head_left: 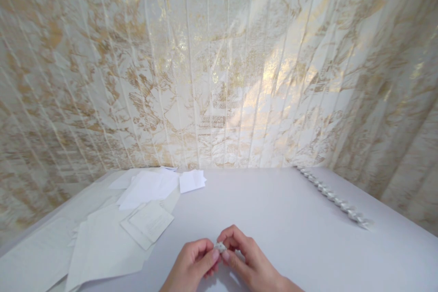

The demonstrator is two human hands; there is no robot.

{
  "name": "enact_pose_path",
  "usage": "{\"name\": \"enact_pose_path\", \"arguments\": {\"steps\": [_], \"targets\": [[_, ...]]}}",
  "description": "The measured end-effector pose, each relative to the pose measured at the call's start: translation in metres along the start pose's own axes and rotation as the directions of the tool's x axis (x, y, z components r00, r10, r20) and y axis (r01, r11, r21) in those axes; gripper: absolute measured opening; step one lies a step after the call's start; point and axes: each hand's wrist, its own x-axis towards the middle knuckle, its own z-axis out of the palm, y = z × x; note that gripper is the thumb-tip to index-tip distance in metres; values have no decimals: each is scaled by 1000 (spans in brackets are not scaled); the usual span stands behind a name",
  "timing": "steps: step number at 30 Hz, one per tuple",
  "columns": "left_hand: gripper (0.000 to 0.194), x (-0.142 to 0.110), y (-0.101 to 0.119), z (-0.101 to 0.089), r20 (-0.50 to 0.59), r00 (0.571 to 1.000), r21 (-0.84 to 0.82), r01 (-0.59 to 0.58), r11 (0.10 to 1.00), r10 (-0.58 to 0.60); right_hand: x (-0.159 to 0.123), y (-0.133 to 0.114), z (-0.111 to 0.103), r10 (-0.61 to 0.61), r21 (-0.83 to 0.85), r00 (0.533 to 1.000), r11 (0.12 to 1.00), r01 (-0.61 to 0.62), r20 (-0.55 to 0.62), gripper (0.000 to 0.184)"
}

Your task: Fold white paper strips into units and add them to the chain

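Small folded piece (220,247), pale grey-white, is pinched between the person's two hands over the worktop (260,205), on the near side of the white packet (192,181) and somewhat to the right of it. The left hand (192,260) pinches one side of the piece between thumb and forefinger, its other fingers curled beneath. The right hand (247,259) grips the opposite side the same way, thumb below and forefinger arched over the top. The piece is tiny and mostly covered by the fingertips, so its folds cannot be made out for certain; it looks like paper.

Just left of the packet lies a pile of bright white sheets (147,188). Nearer the person and to the left of the packet, greyer sheets (106,246) overlap, with smaller slips (152,221) on top. Well to the right of the packet, a zigzag strip (333,196) of pale segments runs diagonally across the worktop. Behind the packet hangs a pleated curtain (191,64) patterned in gold and white.
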Motion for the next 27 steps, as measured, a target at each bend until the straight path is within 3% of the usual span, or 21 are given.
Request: {"name": "enact_pose_path", "arguments": {"steps": [14,18,21,27], "targets": [[52,-5,4,2,-21,1000,117,-21,993,23,0,-3,1,58,-41,997,997,-60,-47,35],[35,-7,6,-1,-105,991,314,-41,948,78,-1,0,-4,0,-235,999,972,-7,-33,22],[29,-6,8,-5,-125,984,469,-51,882,123,0,1,-8,-112,-419,993,904,87,-34,19],[18,-4,8,-5,-107,989,512,-33,859,102,2,3,-10,-199,-567,980,807,166,3,16]]}}
